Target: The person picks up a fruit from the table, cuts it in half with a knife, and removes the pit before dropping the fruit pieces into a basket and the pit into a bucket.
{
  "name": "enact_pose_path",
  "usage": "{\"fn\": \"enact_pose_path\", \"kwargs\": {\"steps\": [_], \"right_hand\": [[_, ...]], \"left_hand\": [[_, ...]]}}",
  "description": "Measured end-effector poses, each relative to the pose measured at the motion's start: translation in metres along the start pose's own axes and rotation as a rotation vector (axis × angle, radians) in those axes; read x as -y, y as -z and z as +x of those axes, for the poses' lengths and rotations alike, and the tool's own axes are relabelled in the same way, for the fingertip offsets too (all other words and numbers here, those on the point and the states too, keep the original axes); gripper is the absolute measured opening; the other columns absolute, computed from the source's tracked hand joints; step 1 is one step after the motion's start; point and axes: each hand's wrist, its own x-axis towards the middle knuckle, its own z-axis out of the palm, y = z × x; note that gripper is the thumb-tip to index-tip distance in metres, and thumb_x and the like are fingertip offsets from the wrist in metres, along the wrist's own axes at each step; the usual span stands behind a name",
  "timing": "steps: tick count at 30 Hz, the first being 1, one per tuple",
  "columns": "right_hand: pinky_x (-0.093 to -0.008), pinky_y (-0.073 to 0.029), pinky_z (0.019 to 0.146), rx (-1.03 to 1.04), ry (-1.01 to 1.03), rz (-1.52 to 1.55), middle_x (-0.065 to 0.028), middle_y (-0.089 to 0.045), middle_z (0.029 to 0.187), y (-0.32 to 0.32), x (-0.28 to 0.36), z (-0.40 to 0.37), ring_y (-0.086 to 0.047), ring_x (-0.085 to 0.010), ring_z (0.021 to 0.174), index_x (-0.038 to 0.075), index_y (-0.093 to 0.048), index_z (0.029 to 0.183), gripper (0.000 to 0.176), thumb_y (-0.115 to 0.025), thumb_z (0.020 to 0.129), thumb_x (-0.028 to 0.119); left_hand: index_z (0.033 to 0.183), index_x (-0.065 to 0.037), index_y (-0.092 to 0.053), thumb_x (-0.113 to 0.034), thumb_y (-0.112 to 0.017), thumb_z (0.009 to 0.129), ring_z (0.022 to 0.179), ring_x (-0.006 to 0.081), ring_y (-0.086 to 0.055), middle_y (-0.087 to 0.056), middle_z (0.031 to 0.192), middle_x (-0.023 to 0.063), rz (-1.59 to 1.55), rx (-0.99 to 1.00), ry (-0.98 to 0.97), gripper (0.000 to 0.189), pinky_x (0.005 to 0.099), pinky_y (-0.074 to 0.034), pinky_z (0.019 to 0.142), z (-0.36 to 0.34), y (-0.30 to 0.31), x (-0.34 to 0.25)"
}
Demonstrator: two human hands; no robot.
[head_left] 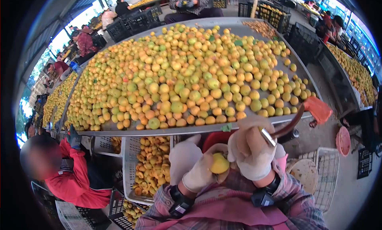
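Observation:
My left hand [202,170], in a white work glove, is closed around a yellow-green apricot [220,163], held low in front of my body. Right beside it, my gloved right hand [252,150] is curled shut on a tool with a metal end [268,137] and a curved brown handle [289,124]. An orange-red piece [318,110] shows at the far end of that handle. The tool's working tip is hidden by my fingers. Beyond both hands, a metal table [167,132] bears a wide heap of apricots [171,79].
Left of my knees, a white crate [128,166] holds split apricots [151,166]. A person in a red jacket [81,180] sits at the left. On the right stand a white basket [328,178] and a pink basket [343,141]. Another person [190,3] sits across the table.

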Motion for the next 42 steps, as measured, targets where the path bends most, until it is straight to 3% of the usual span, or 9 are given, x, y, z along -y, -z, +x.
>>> {"fn": "enact_pose_path", "kwargs": {"steps": [2, 7, 14, 22, 24, 28, 35, 37, 42], "right_hand": [[-0.0228, -0.029, 0.040, -0.029, -0.015, -0.008, 0.0022, -0.042, 0.053, 0.006, 0.002, 0.001, -0.040, -0.0062, 0.042, -0.002, -0.057, 0.103, 0.014, -0.048, 0.093, 0.001], [-0.0268, -0.034, 0.038, 0.090, 0.054, -0.090, 0.0030, -0.030, 0.052, 0.018, 0.001, 0.004, -0.026, -0.0089, 0.037, 0.008, -0.053, 0.111, 0.024, -0.041, 0.104, 0.027], [-0.0191, -0.033, 0.044, 0.111, -0.024, -0.030, 0.0042, -0.045, 0.059, 0.022, 0.010, -0.001, -0.039, -0.0023, 0.046, -0.005, -0.051, 0.107, 0.021, -0.047, 0.087, -0.011], [-0.0257, -0.035, 0.039, 0.138, 0.037, -0.175, -0.0013, -0.045, 0.052, 0.024, 0.000, 0.005, -0.037, -0.0103, 0.037, 0.001, -0.060, 0.095, 0.018, -0.049, 0.100, 0.014], [-0.0254, -0.037, 0.042, 0.302, 0.570, -0.850, -0.0019, -0.048, 0.054, 0.034, -0.010, 0.013, -0.041, -0.0104, 0.039, 0.000, -0.060, 0.093, 0.016, -0.050, 0.099, 0.012], [-0.0258, -0.032, 0.041, 0.065, -0.142, 0.079, 0.0015, -0.039, 0.051, 0.031, -0.016, 0.000, -0.032, -0.0093, 0.038, 0.003, -0.059, 0.100, 0.016, -0.047, 0.100, 0.013], [-0.0271, -0.034, 0.038, 0.244, -0.047, 0.144, 0.0042, -0.029, 0.049, 0.035, -0.004, 0.003, -0.026, -0.0083, 0.035, 0.007, -0.055, 0.107, 0.025, -0.041, 0.104, 0.027], [-0.0275, -0.037, 0.038, 0.249, -0.042, 0.286, 0.0053, -0.028, 0.048, 0.035, -0.004, 0.002, -0.025, -0.0079, 0.033, 0.008, -0.053, 0.107, 0.025, -0.036, 0.105, 0.027], [-0.0258, -0.032, 0.040, 0.174, -0.072, 0.397, 0.0026, -0.032, 0.050, 0.027, -0.006, -0.002, -0.029, -0.0087, 0.038, 0.002, -0.056, 0.102, 0.020, -0.036, 0.100, 0.007]], "left_hand": [[0.117, 0.000, -0.046, -0.048, -0.052, 0.096, 0.059, 0.0120, -0.051, -0.060, 0.091, 0.0080, -0.127, -0.040, -0.012, 0.052, 0.0218, -0.039, 0.053, 0.001, -0.005, 0.013], [0.108, 0.003, -0.050, 0.001, -0.057, 0.089, 0.067, 0.0143, -0.057, -0.059, 0.089, 0.0101, 1.077, -0.151, -0.648, 0.020, 0.0249, -0.043, 0.055, 0.011, -0.016, 0.002], [0.103, 0.004, -0.051, -0.019, -0.049, 0.097, 0.056, 0.0128, -0.052, -0.061, 0.084, 0.0094, 0.750, -0.179, -0.382, 0.023, 0.0230, -0.040, 0.051, 0.009, -0.021, 0.009], [0.104, 0.000, -0.053, -0.007, -0.068, 0.077, 0.080, 0.0281, -0.061, -0.062, 0.098, 0.0150, 0.939, -0.109, -0.348, 0.032, 0.0352, -0.050, 0.069, 0.008, -0.001, 0.027], [0.104, -0.001, -0.054, -0.002, -0.069, 0.070, 0.088, 0.0321, -0.059, -0.060, 0.101, 0.0164, 1.004, -0.090, -0.383, 0.038, 0.0382, -0.049, 0.075, 0.004, 0.001, 0.037], [0.105, 0.000, -0.053, 0.002, -0.071, 0.067, 0.093, 0.0364, -0.059, -0.060, 0.106, 0.0180, 1.023, -0.177, -0.344, 0.042, 0.0414, -0.048, 0.079, 0.007, -0.020, 0.014], [0.106, 0.002, -0.048, 0.002, -0.069, 0.077, 0.083, 0.0278, -0.063, -0.061, 0.108, 0.0161, 0.677, -0.200, -0.092, 0.036, 0.0349, -0.050, 0.072, 0.000, -0.016, 0.006], [0.107, 0.002, -0.048, 0.000, -0.069, 0.079, 0.082, 0.0246, -0.064, -0.061, 0.107, 0.0156, -0.181, 0.018, 0.204, 0.035, 0.0319, -0.050, 0.070, 0.001, -0.001, 0.007], [0.111, 0.002, -0.052, -0.004, -0.068, 0.081, 0.088, 0.0293, -0.063, -0.060, 0.108, 0.0163, 0.628, -0.142, -0.247, 0.034, 0.0354, -0.050, 0.074, -0.001, -0.015, 0.020]]}}
